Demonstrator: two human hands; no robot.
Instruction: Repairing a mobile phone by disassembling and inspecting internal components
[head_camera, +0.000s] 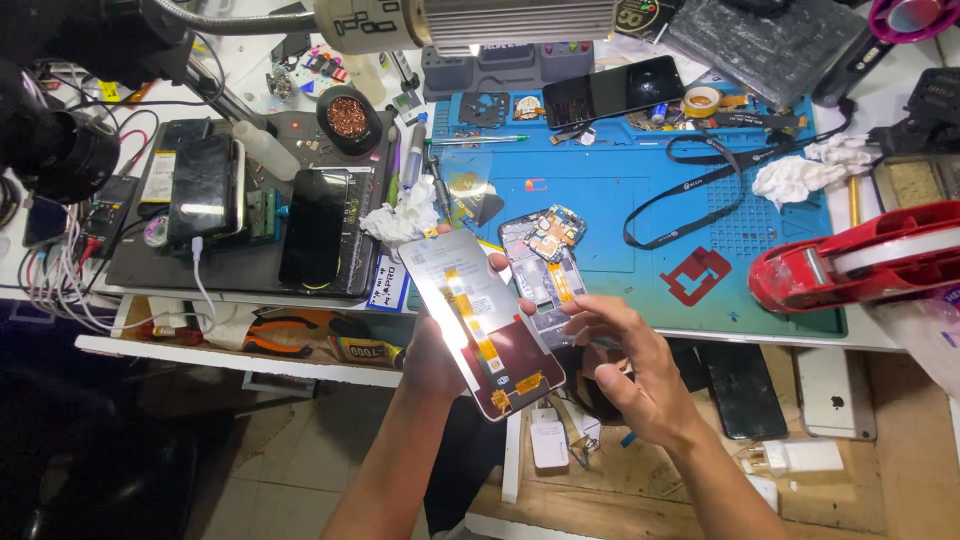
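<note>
Glass-backed, the phone screen panel (487, 322) sat clamped in my left hand (432, 358), held over the counter (600, 215) edge. My right hand (632, 365) hovered beside it, fingers spread, holding nothing. I judged the orange flex needed gentle handling. The opened phone (545, 265) lay just beyond.

We see a white desk (880, 345) carrying a blue work mat (600, 215), a black mat (150, 265) with dark phones (315, 228), crumpled tissues (800, 175) and a red tape dispenser (850, 262).
</note>
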